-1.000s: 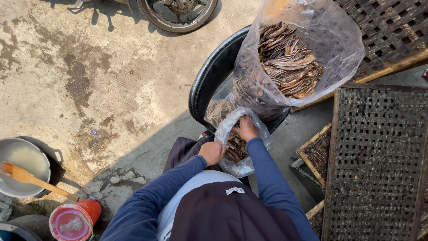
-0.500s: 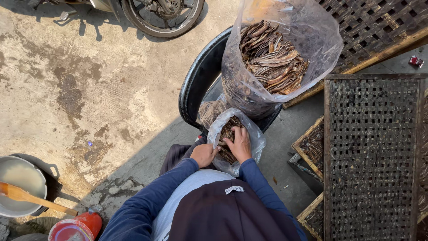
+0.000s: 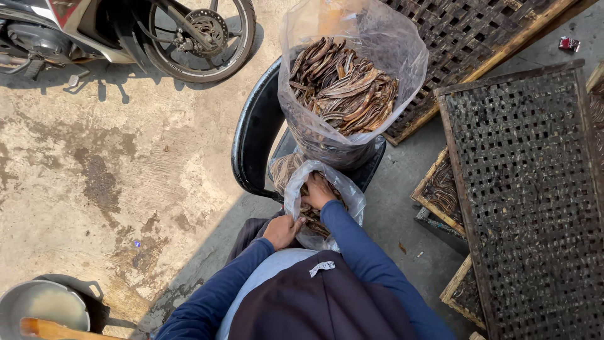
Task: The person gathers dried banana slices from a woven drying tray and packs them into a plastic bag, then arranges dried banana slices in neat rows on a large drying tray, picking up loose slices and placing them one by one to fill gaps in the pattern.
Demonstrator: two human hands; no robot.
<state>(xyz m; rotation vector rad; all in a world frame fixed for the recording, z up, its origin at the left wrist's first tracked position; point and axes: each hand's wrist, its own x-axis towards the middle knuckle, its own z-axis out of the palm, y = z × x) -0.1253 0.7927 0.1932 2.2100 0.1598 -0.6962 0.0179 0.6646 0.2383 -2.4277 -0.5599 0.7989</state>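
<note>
A small clear plastic bag [image 3: 343, 195] holding brown dried strips rests on my lap in front of a black chair [image 3: 251, 138]. My left hand [image 3: 283, 230] grips the bag's near edge. Inside the bag's mouth, my right hand [image 3: 319, 191] is closed over the dried strips. On the chair seat just beyond stands a large clear plastic bag [image 3: 352, 82] filled with the same dried strips [image 3: 343, 85].
A motorbike's rear wheel [image 3: 198, 38] stands at the top left on the stained concrete. Dark woven drying racks [image 3: 528, 189] lie to the right and top right. A metal pot with a wooden spoon [image 3: 41, 311] sits at the bottom left.
The view has shifted, so the chair and bags sit more to the centre and the motorbike shows more. My hands stay at the small bag, the right one still inside it.
</note>
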